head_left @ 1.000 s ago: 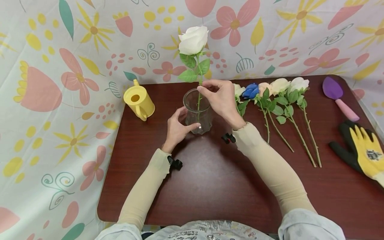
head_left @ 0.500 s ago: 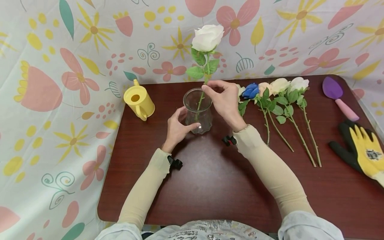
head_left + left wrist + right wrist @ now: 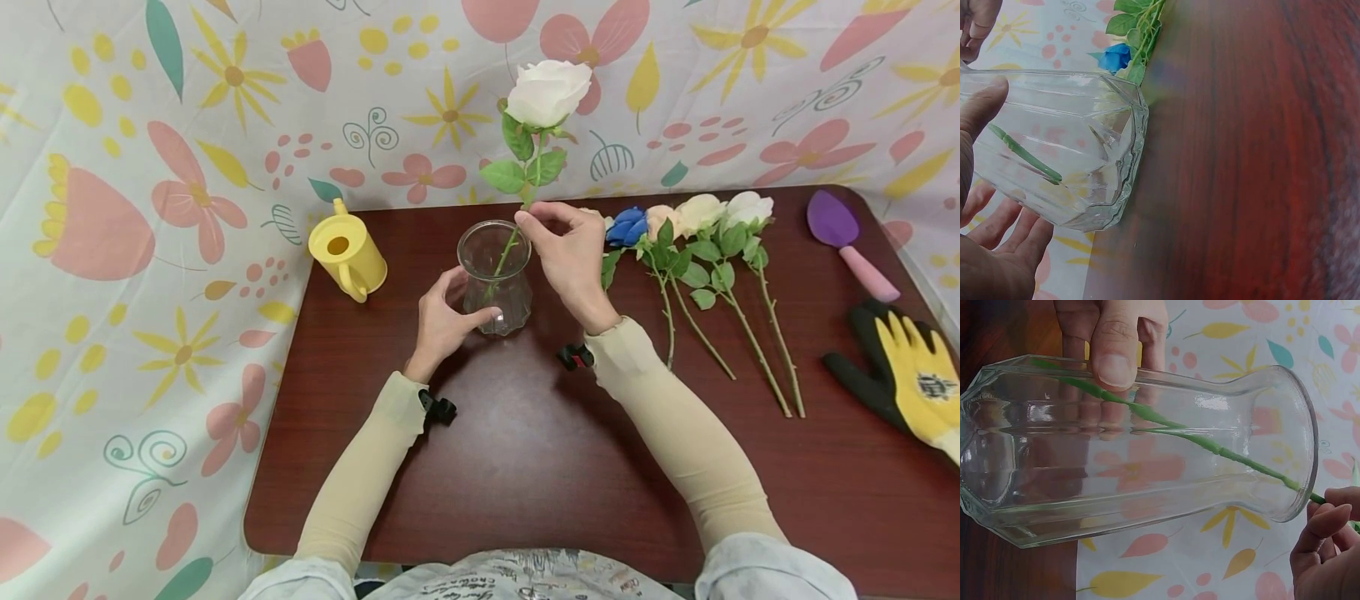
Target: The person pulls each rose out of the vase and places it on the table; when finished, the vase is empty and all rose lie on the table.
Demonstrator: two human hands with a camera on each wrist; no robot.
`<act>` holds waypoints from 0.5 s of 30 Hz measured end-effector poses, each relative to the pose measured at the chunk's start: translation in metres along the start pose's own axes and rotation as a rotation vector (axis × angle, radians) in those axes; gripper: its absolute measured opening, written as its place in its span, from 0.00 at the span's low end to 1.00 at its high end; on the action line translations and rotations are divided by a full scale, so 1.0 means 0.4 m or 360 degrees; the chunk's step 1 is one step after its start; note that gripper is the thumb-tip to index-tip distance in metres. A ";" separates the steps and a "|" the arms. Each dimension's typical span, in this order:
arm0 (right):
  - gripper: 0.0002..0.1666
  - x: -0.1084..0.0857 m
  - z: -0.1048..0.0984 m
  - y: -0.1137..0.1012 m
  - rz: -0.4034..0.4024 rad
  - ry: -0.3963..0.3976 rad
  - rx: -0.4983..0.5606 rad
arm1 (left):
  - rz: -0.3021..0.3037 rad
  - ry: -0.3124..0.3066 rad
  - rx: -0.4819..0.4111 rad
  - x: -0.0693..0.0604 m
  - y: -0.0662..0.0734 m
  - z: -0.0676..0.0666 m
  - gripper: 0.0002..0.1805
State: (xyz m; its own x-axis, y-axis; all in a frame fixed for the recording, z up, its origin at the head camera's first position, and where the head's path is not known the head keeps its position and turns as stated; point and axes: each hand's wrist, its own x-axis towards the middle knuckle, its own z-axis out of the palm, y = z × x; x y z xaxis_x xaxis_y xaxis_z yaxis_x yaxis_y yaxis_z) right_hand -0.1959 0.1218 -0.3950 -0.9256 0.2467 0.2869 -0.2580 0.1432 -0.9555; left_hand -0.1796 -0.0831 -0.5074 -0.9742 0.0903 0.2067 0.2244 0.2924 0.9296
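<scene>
A white rose [image 3: 550, 93] leans to the right, its green stem [image 3: 1204, 442] running slantwise down inside a clear glass vase [image 3: 498, 283]. Just above the rim, my right hand [image 3: 566, 258] pinches that stem between thumb and fingers. My left hand [image 3: 447, 321] grips the vase low on its left side, thumb in front and fingers behind. In the left wrist view the stem's cut end [image 3: 1054, 178] shows through the glass, short of the base. The vase stands upright on the dark wooden table [image 3: 510, 467].
A yellow watering can [image 3: 348, 252] stands left of the vase. To the right lie a blue rose [image 3: 628, 227] and several pale roses [image 3: 701, 215], stems toward the front. Beyond them are a purple trowel [image 3: 834, 221] and a yellow-black glove [image 3: 911, 375]. Patterned cloth hangs behind.
The rose head has swung to the right, so the stem now leans across the vase. My right hand shifted slightly right with it. The left hand and the vase stayed put.
</scene>
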 end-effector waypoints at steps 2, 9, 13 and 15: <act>0.14 -0.001 -0.002 0.001 -0.0006 0.0027 0.0024 | -0.0004 -0.0002 0.0001 0.000 0.001 0.000 0.46; 0.14 -0.004 -0.014 -0.007 0.0016 0.0085 0.0118 | -0.0006 -0.0009 0.0003 -0.001 0.001 0.000 0.47; 0.14 -0.009 -0.023 -0.008 0.0033 0.0101 0.0179 | -0.0003 -0.0011 -0.0019 -0.001 0.001 0.000 0.47; 0.14 -0.012 -0.027 -0.008 0.0027 0.0112 0.0194 | -0.0004 -0.0011 -0.0029 -0.001 0.002 0.000 0.47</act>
State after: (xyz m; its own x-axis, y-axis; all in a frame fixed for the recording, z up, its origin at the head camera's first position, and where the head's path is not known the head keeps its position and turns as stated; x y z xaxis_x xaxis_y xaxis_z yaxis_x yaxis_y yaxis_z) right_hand -0.1877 0.1305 -0.3927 -0.9096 0.3150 0.2709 -0.2783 0.0223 -0.9602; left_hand -0.1789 -0.0828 -0.5068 -0.9747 0.0960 0.2021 0.2211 0.2751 0.9357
